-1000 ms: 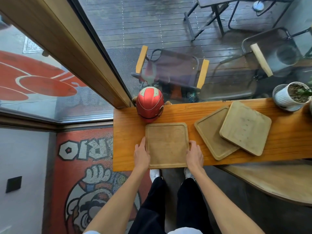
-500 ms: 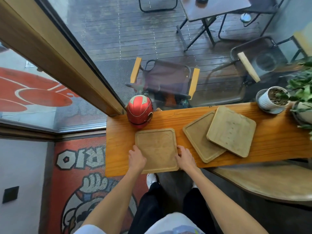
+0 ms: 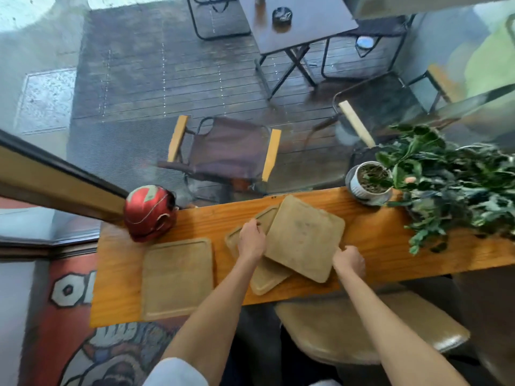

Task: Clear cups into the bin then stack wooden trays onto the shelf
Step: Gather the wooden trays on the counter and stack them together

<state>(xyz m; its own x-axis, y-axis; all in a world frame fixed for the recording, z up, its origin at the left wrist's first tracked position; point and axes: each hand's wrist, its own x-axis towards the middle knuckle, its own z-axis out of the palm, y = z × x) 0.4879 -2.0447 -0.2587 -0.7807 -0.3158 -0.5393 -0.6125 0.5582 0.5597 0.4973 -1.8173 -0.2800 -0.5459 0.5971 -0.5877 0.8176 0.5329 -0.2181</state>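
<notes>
Nearest the camera, two bare forearms reach out over a round stool [image 3: 370,330] to the long wooden counter [image 3: 370,240]. The left hand [image 3: 251,240] lies on the lower tray [image 3: 266,280], fingers curled at the left edge of the upper tray [image 3: 303,238] that lies tilted across it. The right hand [image 3: 349,260] is curled at that upper tray's near right edge — whether either hand has actually closed on the wood cannot be told (the picture is blurred here). To the left, apart from both hands, a third tray [image 3: 177,278] lies flat by itself near the counter's front edge. Just beyond it, at the counter's back left, stands a red helmet [image 3: 149,217]. At the far right end are a small white pot [image 3: 362,182] on a saucer and a leafy green plant [image 3: 457,185]. Past the glass — a folding chair [image 3: 225,151] on dark decking, and further off a dark table [image 3: 295,20].
</notes>
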